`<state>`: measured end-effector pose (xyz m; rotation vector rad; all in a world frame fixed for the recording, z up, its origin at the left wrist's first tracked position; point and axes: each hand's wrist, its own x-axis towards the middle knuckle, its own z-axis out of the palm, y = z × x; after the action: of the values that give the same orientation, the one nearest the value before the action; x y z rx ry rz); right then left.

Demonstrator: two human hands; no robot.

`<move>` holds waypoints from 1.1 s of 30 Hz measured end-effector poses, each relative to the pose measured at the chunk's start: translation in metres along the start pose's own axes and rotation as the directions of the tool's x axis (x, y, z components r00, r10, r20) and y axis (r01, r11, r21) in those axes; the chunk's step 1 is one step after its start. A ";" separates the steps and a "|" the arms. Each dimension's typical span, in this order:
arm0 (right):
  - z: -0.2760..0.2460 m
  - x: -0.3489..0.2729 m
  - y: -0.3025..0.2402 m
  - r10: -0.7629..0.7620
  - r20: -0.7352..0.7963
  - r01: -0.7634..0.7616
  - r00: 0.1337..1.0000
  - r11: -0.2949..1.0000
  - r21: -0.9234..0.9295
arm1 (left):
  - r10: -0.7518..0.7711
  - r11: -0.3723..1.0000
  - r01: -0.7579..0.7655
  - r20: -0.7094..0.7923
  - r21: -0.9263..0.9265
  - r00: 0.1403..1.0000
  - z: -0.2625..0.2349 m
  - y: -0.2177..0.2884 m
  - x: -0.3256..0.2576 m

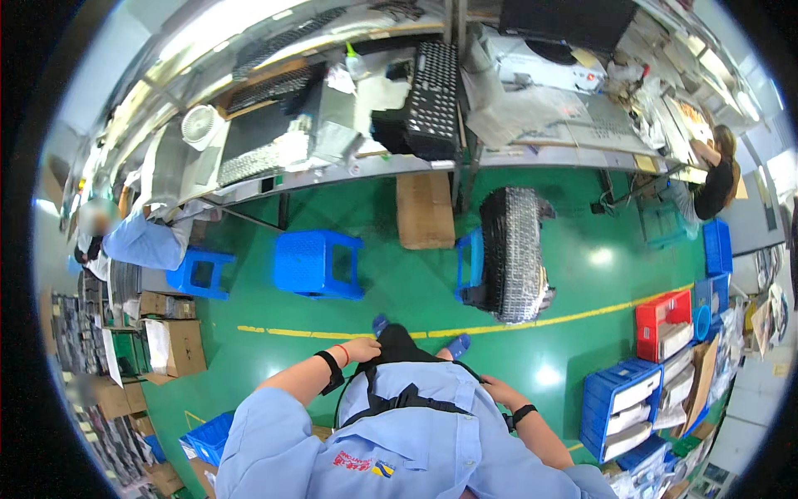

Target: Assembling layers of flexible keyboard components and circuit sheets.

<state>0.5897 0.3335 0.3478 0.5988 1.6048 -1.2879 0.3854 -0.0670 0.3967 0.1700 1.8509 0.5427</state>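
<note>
My left hand [362,348] is at the front of my waist, its fingertips against black cloth [399,344] over my thighs; whether they grip it is hard to make out. Beside my right hip is my right hand [500,392], fingers stretched out near the end of a black strap and nothing visible in them. A black harness strap [407,405] crosses my light blue shirt [416,445]. Each wrist wears a black band. Ahead of me, a tall stack of black and silver keyboard-like panels [517,254] rests on a blue stool [470,258].
A long workbench [549,150] holds panels, papers and a monitor [569,25]. Below it stands a cardboard box [425,210]. Another blue stool [314,264] is ahead left. Co-workers sit far left [145,237] and far right [716,179]. Blue crates [594,407] and a red crate [652,320] stand right.
</note>
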 end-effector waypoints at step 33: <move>0.131 0.223 -0.738 -0.780 -0.172 0.708 0.602 0.621 -0.337 | -0.226 0.618 -0.519 -0.765 -0.591 0.603 -0.547 -0.197 -0.073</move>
<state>-0.0662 -0.0671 0.4902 -0.0983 2.3832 -1.6078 -0.0669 -0.4225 0.5083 -0.6241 2.2347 1.7681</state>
